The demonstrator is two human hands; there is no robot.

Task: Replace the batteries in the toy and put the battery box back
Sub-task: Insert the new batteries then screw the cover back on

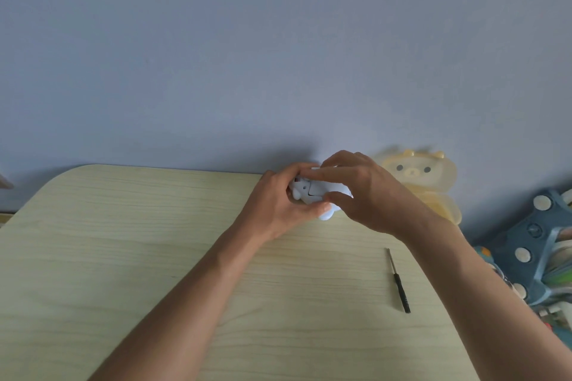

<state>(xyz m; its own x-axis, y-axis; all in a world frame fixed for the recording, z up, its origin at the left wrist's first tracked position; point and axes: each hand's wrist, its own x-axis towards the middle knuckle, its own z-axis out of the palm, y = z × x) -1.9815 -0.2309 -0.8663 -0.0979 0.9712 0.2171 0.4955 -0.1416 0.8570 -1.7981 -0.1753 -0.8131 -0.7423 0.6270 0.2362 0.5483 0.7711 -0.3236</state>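
Above the table (154,257), both hands' fingers (325,175) clasp the toy (309,190).

Two hands (315,195), one white toy (312,192), one screwdriver (399,281), apparently one bear-shaped container (427,182)

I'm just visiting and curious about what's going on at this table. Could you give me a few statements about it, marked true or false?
1. Both hands, left hand and right hand, hold the white toy. True.
2. The screwdriver is in the right hand. False: it lies on the table, untouched.
3. A yellow bear-shaped case sits beyond the right hand. True.
4. The toy rests flat on the table, untouched. False: both hands grip it.
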